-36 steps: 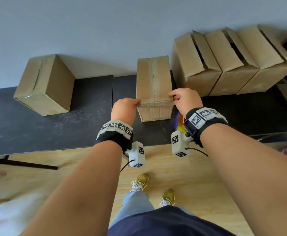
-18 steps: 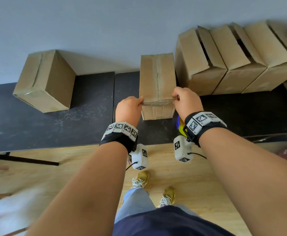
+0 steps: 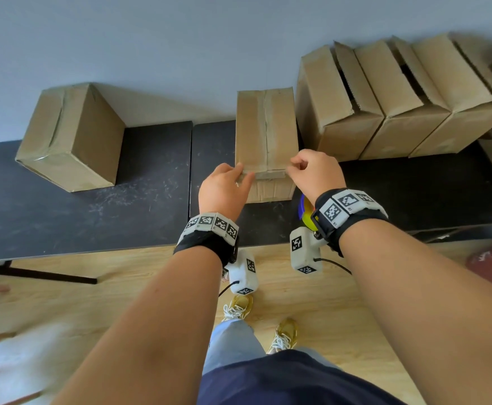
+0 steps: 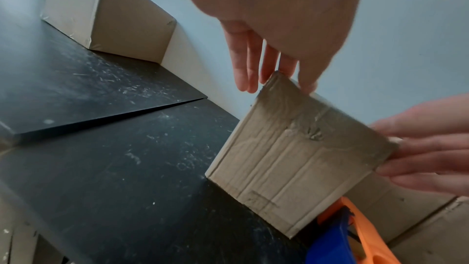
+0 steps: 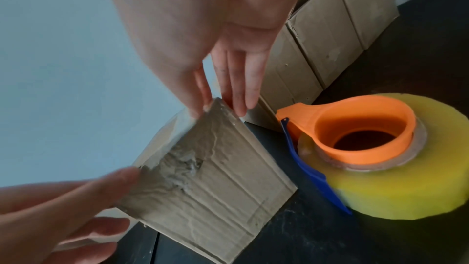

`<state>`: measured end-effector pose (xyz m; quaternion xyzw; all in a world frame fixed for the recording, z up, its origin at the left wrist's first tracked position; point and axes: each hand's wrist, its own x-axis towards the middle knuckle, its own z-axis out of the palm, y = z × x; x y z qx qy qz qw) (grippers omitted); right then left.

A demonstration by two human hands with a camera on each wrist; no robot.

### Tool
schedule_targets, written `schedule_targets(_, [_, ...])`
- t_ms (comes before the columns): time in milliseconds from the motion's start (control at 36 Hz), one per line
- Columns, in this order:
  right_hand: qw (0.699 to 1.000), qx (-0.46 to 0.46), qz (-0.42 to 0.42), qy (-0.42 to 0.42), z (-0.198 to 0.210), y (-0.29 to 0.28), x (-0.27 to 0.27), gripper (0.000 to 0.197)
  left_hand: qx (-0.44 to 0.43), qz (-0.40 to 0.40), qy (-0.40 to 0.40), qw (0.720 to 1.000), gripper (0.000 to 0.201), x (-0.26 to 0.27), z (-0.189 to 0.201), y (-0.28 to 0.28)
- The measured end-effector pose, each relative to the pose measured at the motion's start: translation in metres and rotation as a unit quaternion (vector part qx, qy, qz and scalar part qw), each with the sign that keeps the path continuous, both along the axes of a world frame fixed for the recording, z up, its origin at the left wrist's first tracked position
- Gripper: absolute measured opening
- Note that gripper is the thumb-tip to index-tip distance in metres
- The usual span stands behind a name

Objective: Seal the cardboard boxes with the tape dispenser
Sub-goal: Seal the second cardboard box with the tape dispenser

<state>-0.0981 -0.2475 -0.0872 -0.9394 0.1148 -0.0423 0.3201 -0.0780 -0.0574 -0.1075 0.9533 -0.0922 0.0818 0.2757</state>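
Note:
A narrow cardboard box (image 3: 265,133) stands on the black table (image 3: 92,217), its top seam and near edge covered with clear tape (image 3: 269,174). My left hand (image 3: 243,178) touches the near top left corner, fingers straight down the side (image 4: 253,67). My right hand (image 3: 293,171) touches the near top right corner, thumb on the taped front face and straight fingers along the side (image 5: 223,91). The tape dispenser (image 5: 380,158), orange and blue with a yellow roll, lies on the table just right of the box (image 5: 215,178), under my right wrist; neither hand holds it.
A taped box (image 3: 72,138) lies tilted at the table's left. A row of three boxes (image 3: 385,106) with loose flaps stands against the wall right of the narrow box. The table's near edge runs just under my wrists, with wooden floor below.
Both hands stay at the box's near top corners; the left thumb has slid slightly down over its corner. The box and the dispenser have not moved.

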Motion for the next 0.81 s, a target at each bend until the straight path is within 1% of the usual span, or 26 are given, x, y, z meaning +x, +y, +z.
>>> schedule_targets(111, [0.999, -0.023, 0.022, -0.016, -0.001, -0.004, 0.0, 0.023, 0.029, -0.009, 0.001, 1.0, 0.037, 0.002, 0.001, 0.002])
schedule_targets(194, [0.998, -0.051, 0.037, -0.014, -0.001, -0.005, 0.0, 0.025, 0.105, -0.031, -0.004, 0.994, 0.03, 0.004, 0.003, 0.0])
schedule_targets(306, [0.991, -0.113, 0.069, -0.01, -0.004, -0.005, -0.002, 0.024, 0.147, -0.028, 0.0, 0.989, 0.034, 0.008, 0.004, -0.002])
schedule_targets(417, [0.99, -0.126, 0.049, -0.025, -0.007, 0.001, -0.002, 0.019, 0.167, -0.025, 0.01, 0.986, 0.036, 0.009, 0.004, -0.004])
schedule_targets(500, [0.99, -0.131, 0.037, -0.022, -0.006, 0.005, -0.001, 0.014, 0.155, -0.016, 0.012, 0.988, 0.034, 0.009, 0.002, -0.006])
schedule_targets(667, [0.992, -0.118, 0.019, -0.026, -0.003, 0.008, -0.003, 0.012, 0.055, 0.018, -0.015, 0.998, 0.034, 0.002, -0.002, -0.011])
schedule_targets(722, [0.993, -0.116, 0.015, -0.021, -0.003, 0.01, -0.003, 0.022, 0.046, 0.03, -0.009, 0.998, 0.039, 0.0, -0.002, -0.013])
schedule_targets(806, [0.991, -0.134, 0.009, -0.002, -0.004, 0.016, -0.002, 0.043, 0.063, 0.035, -0.007, 0.997, 0.047, 0.001, -0.003, -0.014])
